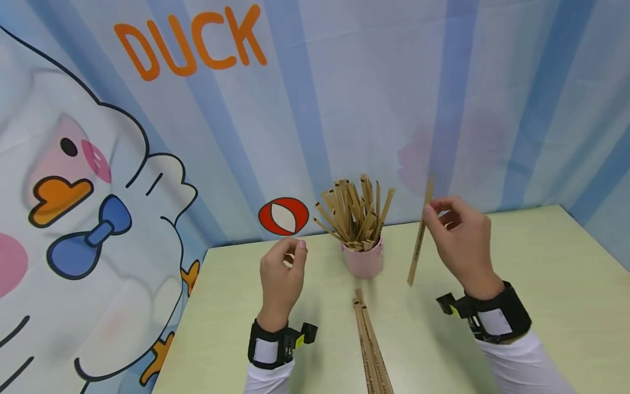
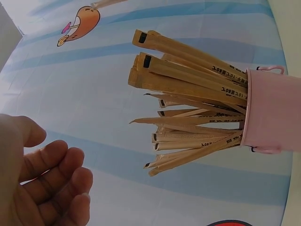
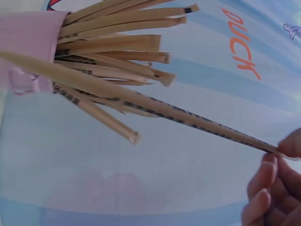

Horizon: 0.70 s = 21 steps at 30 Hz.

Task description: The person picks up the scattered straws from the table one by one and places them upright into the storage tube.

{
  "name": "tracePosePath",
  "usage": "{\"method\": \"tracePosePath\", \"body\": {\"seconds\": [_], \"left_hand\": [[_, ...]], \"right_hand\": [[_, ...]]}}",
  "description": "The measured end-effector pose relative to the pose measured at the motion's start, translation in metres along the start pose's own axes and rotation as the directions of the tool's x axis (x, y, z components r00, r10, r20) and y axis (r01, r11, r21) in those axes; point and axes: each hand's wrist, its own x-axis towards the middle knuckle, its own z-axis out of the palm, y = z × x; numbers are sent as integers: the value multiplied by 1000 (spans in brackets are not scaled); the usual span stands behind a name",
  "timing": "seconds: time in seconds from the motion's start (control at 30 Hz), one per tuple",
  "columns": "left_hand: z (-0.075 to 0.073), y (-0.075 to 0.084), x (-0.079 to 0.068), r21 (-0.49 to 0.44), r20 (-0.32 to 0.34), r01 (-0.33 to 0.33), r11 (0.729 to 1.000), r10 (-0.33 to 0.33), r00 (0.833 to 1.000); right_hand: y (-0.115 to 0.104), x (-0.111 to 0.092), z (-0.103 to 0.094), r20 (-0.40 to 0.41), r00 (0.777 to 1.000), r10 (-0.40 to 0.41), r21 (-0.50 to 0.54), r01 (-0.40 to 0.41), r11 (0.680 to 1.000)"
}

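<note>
My right hand (image 1: 460, 238) pinches one brown paper-wrapped straw (image 1: 418, 249) between thumb and fingers near its upper part. The straw is held slightly tilted, to the right of a pink bucket (image 1: 363, 262). In the right wrist view the same straw (image 3: 155, 107) crosses in front of the bucket, with printed marks along it. Many more wrapped straws (image 2: 197, 77) stand fanned out in that bucket. My left hand (image 1: 283, 279) hovers left of the bucket, fingers loosely curled, holding nothing. A few wrapped straws (image 1: 369, 345) lie together on the table in front of the bucket.
The pale yellow-green table (image 1: 551, 262) ends at a blue striped cloth backdrop (image 1: 374, 93) just behind the bucket. A large duck is printed on the cloth at left. Each wrist wears a black strap (image 1: 502, 317) with a small camera.
</note>
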Motion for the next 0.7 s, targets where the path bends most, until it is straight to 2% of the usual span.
{"method": "tracePosePath", "body": {"seconds": [0.17,0.33,0.47,0.7], "left_hand": [[-1,-1,0,-4,-4,4,1000,-4,1000],[-1,-2,1,-18,-3,6,1000,-6,1000],[-1,-3,1,-16,0,8,1000,-8,1000],[-2,-3,0,-19,0,14,1000,-14,1000]], "right_hand": [[-10,18,12,-146,986,-79,84,91,992],[-7,28,33,-190,973,-133,57,146,988],[2,23,48,-139,978,-154,20,158,987],[23,1,74,29,987,-159,-56,161,985]]}}
